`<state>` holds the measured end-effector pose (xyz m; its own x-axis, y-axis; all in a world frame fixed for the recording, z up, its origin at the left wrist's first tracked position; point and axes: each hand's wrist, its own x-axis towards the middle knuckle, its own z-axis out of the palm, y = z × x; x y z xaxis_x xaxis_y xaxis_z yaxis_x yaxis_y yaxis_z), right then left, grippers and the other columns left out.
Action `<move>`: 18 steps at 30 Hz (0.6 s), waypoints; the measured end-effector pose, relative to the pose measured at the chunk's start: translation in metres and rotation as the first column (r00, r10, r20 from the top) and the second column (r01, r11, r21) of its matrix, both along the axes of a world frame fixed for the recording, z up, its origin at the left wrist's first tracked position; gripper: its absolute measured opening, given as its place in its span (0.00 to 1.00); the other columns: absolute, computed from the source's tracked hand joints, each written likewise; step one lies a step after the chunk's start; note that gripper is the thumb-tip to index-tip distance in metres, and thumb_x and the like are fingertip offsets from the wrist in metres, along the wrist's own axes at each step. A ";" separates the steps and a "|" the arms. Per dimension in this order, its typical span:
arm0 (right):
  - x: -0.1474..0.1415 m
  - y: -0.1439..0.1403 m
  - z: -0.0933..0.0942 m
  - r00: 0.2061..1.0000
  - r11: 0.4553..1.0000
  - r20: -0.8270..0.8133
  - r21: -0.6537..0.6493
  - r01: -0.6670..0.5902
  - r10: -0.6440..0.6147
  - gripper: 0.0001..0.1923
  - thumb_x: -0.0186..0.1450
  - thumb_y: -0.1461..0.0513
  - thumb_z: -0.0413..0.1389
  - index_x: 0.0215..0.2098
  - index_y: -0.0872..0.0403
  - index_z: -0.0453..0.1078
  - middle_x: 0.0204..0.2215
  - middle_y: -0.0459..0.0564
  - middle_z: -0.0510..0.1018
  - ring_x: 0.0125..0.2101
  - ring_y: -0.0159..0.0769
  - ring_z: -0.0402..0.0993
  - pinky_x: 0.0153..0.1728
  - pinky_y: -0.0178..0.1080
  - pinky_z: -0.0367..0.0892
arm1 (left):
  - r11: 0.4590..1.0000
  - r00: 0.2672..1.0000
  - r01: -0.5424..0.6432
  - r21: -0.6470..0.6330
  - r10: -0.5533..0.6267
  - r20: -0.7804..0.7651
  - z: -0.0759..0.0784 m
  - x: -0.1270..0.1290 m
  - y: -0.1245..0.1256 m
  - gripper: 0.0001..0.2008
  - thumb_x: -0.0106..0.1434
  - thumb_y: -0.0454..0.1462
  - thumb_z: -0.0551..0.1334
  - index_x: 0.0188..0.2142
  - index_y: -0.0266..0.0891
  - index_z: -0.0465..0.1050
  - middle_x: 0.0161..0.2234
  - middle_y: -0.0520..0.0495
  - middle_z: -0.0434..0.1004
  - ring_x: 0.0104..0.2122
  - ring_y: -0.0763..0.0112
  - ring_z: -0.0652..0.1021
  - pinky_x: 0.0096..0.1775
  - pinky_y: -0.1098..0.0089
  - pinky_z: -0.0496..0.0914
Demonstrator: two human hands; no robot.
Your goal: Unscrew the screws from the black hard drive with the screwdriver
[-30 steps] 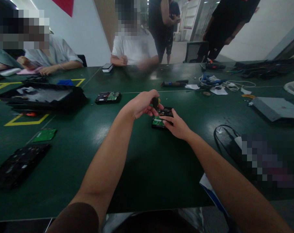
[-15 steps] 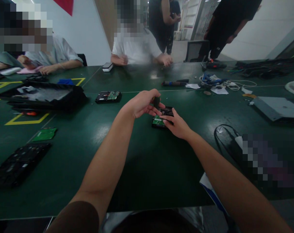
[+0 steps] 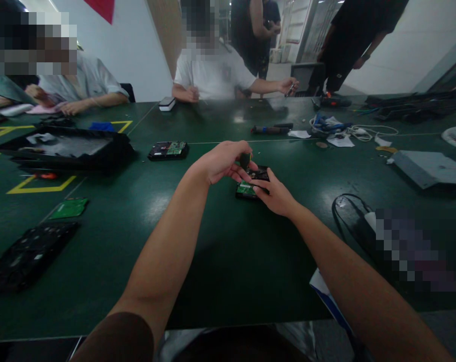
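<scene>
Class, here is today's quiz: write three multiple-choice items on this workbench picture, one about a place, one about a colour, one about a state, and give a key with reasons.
1. Where does the second black hard drive with a green circuit board lie?
A. far left of the hands
B. under the right forearm
C. on a chair

2. What colour is the table top?
A. white
B. dark green
C. red

3. What is the left hand doing?
A. lying flat
B. gripping a dark screwdriver handle
C. hanging off the table

Key: 1 A, it sits beside the black tray. 2 B, green throughout. 3 B, fingers close round the handle above the black hard drive that the right hand steadies.
</scene>
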<state>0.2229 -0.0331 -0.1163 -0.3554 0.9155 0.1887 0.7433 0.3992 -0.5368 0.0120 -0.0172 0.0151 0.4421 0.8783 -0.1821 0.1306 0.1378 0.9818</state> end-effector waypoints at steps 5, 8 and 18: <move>0.001 0.001 -0.003 1.000 1.000 -0.016 -0.003 0.012 -0.012 0.21 0.72 0.52 0.52 0.61 0.41 0.72 0.74 0.48 0.45 0.68 0.58 0.54 0.66 0.58 0.53 | 0.996 0.998 -0.049 0.081 0.052 -0.039 -0.001 0.000 0.001 0.09 0.63 0.39 0.59 0.39 0.37 0.74 0.36 0.44 0.76 0.23 0.72 0.80 0.25 0.72 0.69; 0.002 0.002 -0.005 1.000 1.000 -0.025 -0.007 0.004 -0.004 0.21 0.72 0.52 0.52 0.61 0.40 0.71 0.74 0.47 0.44 0.68 0.59 0.53 0.66 0.59 0.52 | 0.994 0.993 -0.074 0.079 0.080 -0.085 0.002 -0.001 -0.001 0.10 0.64 0.40 0.60 0.41 0.38 0.75 0.36 0.45 0.77 0.25 0.70 0.82 0.28 0.71 0.71; 0.001 0.001 -0.003 1.000 1.000 -0.016 -0.011 0.016 -0.016 0.21 0.72 0.51 0.52 0.61 0.40 0.72 0.74 0.48 0.44 0.68 0.60 0.53 0.66 0.60 0.52 | 0.998 0.998 -0.044 0.055 0.046 -0.031 0.001 -0.002 0.001 0.10 0.62 0.41 0.60 0.39 0.37 0.72 0.39 0.41 0.80 0.28 0.65 0.83 0.29 0.68 0.74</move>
